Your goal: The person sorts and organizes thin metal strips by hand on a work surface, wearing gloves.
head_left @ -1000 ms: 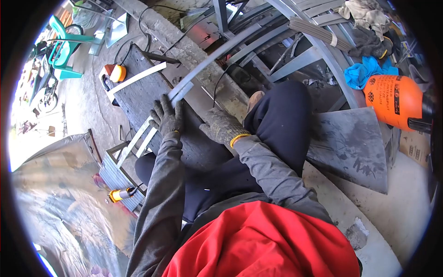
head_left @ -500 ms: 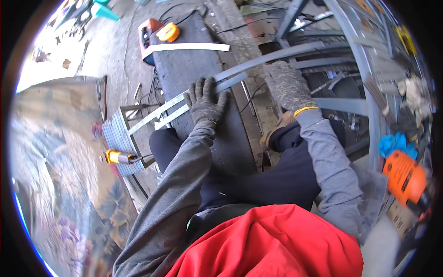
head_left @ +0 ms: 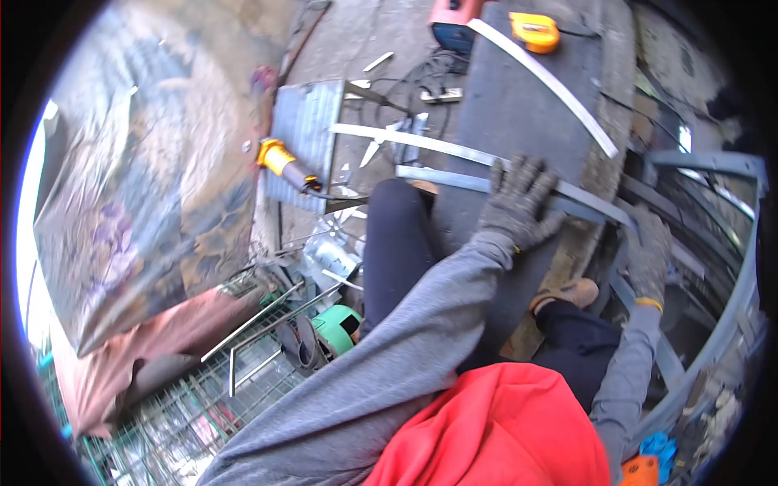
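Observation:
Both my hands wear dark grey knit gloves. My left hand lies with fingers spread over a long light metal bar, pressing it on a dark bench board. A second, shorter metal bar lies beside it, partly under the same hand. My right hand is at the right end of the long bar, fingers closed round it; part of the grip is hidden. The long bar's left end reaches a ridged metal stand.
A yellow-and-black power tool rests on the stand. Toward the board's far end are a yellow tape measure, a white strip and a red machine. A metal frame stands at right. A green grinder-like tool lies at lower left.
The view has swung left, so the bench appears farther right. My right hand has moved onto the long bar's right end. My left hand stays spread on the bars.

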### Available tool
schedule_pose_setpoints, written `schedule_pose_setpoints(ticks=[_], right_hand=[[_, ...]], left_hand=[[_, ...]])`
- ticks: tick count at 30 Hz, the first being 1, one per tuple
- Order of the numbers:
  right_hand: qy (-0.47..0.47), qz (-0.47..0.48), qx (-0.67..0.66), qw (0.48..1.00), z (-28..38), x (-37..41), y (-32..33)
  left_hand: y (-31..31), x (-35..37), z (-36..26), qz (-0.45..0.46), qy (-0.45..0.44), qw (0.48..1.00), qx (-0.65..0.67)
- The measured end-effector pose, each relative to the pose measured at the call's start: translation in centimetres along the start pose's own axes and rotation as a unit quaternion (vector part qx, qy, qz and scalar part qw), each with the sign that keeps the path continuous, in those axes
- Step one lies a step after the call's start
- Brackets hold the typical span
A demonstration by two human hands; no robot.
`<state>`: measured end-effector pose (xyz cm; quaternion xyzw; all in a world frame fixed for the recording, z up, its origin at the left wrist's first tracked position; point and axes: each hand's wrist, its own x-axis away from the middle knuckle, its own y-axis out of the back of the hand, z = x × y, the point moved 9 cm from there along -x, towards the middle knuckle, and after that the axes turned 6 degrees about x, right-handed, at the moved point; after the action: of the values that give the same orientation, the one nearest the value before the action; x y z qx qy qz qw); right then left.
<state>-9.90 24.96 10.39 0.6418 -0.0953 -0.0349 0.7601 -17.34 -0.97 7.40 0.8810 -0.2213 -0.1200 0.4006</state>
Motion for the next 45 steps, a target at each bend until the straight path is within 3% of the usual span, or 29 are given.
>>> schedule_pose_setpoints(ticks=[1,8,13,16,20,22,26,28,32,35,38,43,45], right_hand=[[-0.029,0.077,-0.05,0.995,0.6,-0.5,0.5],[-0.009,0.045,-0.063,0.997,-1.3,-0.5,-2.0],[-0.088,0.069,-0.223,0.968,-4.0,-1.9,-7.1],[-0.111,0.088,-0.294,0.945,-2.7,-2.6,-6.9],[-0.11,0.099,-0.24,0.959,1.5,-3.9,-4.7],[0.012,-0.005,-0.144,0.989,6.1,-5.0,-0.3],[0.038,-0.054,-0.127,0.99,6.5,-6.7,1.4],[-0.014,0.065,-0.156,0.985,4.5,-6.6,-0.6],[-0.003,0.106,-0.1,0.989,3.2,-4.7,1.1],[-0.037,0.175,0.045,0.983,2.3,-4.5,-1.3],[-0.084,0.164,-0.031,0.982,0.9,-4.6,-3.6],[0.035,0.045,-0.099,0.993,4.2,-4.6,-1.8],[0.016,-0.006,-0.114,0.993,3.6,-5.2,-0.7]], left_hand=[[0.1,-0.1,0.0,-0.007,-0.005,1.0,-0.012],[0.2,0.0,0.0,-0.027,-0.013,1.0,-0.006],[0.0,-0.2,0.1,0.002,0.005,1.0,-0.001],[0.5,0.0,0.0,-0.017,0.006,1.0,0.001],[0.3,-0.1,0.1,-0.027,-0.018,0.999,-0.014],[0.5,0.0,0.1,-0.028,-0.002,1.0,0.005],[0.2,-0.3,0.3,-0.006,0.018,1.0,0.008],[0.1,-0.2,0.3,0.0,0.018,1.0,-0.004],[-0.3,-0.4,0.4,0.0,0.013,1.0,-0.012],[-0.1,-0.5,0.2,0.02,0.032,0.999,-0.033],[0.1,-0.4,0.4,0.003,0.015,1.0,-0.02],[-0.1,-0.3,0.3,0.005,0.008,1.0,-0.013],[-0.4,-0.2,0.4,0.013,0.018,1.0,-0.01]])
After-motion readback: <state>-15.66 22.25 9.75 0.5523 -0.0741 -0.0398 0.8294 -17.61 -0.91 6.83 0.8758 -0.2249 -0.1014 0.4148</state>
